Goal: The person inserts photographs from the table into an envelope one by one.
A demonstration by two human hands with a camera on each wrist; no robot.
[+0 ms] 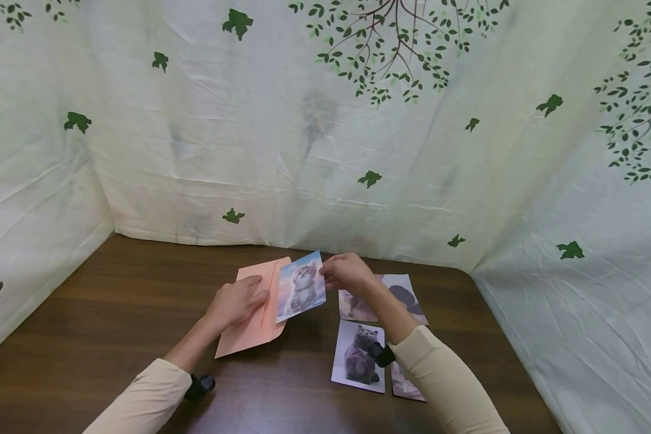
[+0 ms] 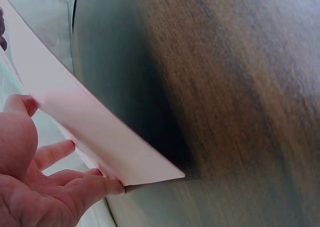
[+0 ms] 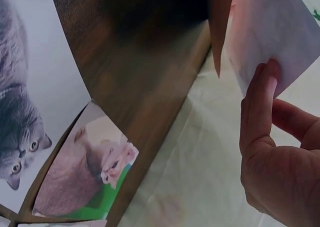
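Peach envelope (image 1: 259, 322), kitten card (image 1: 302, 288) at edge.

Envelope (image 1: 254, 323), left: smooth, matt paper; kitten picture (image 1: 304, 287), to its right: smooth paper. Table (image 1: 271, 386): wood-grained, softly glossy at near side. Far backdrop (image 1: 282, 138): wrinkled cloth.

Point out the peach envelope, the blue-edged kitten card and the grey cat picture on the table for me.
Peach envelope (image 1: 251, 330): head view, on its lower half.
Kitten card (image 1: 302, 290): head view, on the printed kitten.
Grey cat picture (image 1: 360, 357): head view, on the printed cat's body.
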